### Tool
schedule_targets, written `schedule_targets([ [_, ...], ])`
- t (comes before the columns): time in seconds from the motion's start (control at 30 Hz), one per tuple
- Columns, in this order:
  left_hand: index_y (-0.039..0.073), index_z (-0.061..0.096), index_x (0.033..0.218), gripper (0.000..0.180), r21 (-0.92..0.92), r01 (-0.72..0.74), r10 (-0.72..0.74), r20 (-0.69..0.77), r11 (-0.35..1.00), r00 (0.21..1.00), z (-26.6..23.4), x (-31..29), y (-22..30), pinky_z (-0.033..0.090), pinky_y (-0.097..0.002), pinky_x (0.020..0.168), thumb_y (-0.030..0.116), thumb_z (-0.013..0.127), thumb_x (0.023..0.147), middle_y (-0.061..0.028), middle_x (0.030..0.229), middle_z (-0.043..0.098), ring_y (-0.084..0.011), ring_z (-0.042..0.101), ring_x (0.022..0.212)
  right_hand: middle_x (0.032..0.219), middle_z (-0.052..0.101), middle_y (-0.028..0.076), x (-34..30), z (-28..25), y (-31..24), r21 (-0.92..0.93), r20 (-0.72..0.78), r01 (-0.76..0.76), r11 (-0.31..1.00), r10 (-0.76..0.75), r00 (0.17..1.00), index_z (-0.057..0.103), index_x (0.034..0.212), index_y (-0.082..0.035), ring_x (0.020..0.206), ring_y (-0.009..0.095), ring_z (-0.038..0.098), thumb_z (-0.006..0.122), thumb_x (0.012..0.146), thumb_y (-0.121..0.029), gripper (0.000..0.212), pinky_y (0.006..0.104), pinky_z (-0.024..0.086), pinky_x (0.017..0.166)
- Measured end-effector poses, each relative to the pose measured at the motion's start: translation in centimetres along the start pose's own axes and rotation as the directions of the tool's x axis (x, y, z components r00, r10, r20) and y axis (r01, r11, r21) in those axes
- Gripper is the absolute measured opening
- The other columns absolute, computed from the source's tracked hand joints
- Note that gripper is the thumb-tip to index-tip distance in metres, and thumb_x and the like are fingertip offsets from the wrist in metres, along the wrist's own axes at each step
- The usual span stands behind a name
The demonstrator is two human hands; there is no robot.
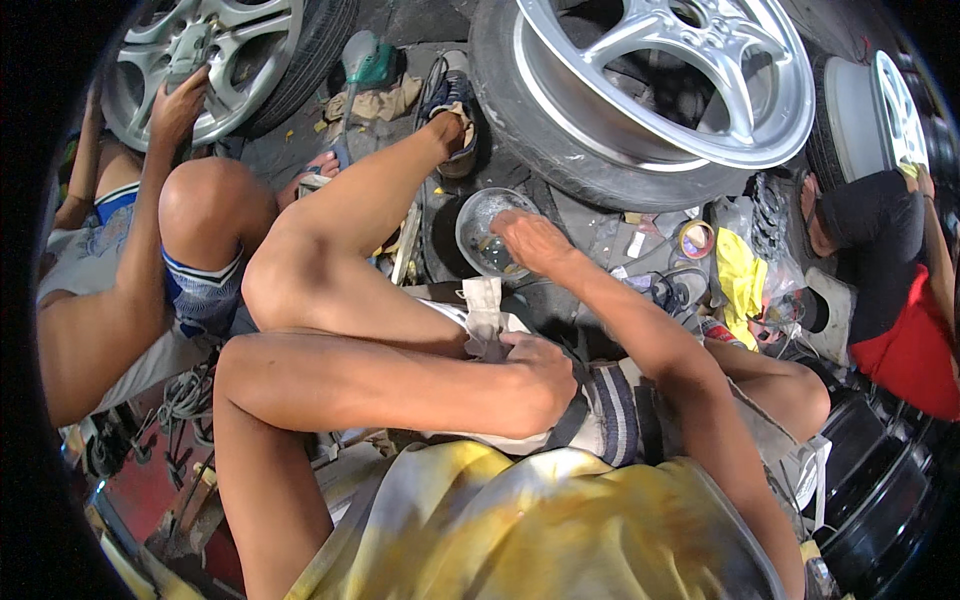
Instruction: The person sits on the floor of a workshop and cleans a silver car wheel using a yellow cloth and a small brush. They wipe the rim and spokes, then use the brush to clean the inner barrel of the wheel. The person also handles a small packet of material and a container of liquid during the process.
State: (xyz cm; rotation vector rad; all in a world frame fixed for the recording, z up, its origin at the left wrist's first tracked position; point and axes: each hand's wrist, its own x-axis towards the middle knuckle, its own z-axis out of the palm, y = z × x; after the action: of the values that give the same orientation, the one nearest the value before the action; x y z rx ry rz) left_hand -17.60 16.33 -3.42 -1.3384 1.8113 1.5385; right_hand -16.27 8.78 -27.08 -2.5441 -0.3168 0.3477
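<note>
My right hand [532, 241] reaches into a round metal bowl [470, 232] on the ground, its fingers pointing down and bunched together. Whatever they hold, if anything, is hidden; bits of something and a wet-looking bottom show in the bowl. Above my lap, my left hand [540, 385] is closed, thumb uppermost, on a worn beige-and-grey strip [483, 305]; I cannot tell whether it is cloth or sandpaper. Beyond the bowl, a silver alloy wheel rim [740, 85] rests tilted on a black tire [560, 165].
At left, another person's hand [178, 108] holds a grey tool against a second wheel [130, 100]. A person in red [905, 345] sits at right beside another wheel [885, 110]. Tape [695, 240], a yellow cloth [738, 285], a green-and-grey tool [368, 62] and cables [185, 400] lie around.
</note>
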Motion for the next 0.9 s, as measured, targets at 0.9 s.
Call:
schedule_targets([
  [0.9, 0.001, 0.073, 0.093, 0.018, 0.067, -0.004, 0.01, -0.089, 0.998, 0.996, -0.3, -0.6, 0.1, 0.055, -0.0439, 0.068, 0.01, 0.064, 0.08, -0.0146, 0.095, 0.072, -0.0306, 0.069, 0.09, 0.098, 0.058, 0.016, -2.5, -1.3, -2.1, 0.278, -0.091, -0.067, 0.958, 0.096, 0.991, 0.063, 0.094, -0.002, 0.089, 0.037, 0.062, 0.061, 0.083, -0.009, 0.013, 0.0447, 0.052, 0.079],
])
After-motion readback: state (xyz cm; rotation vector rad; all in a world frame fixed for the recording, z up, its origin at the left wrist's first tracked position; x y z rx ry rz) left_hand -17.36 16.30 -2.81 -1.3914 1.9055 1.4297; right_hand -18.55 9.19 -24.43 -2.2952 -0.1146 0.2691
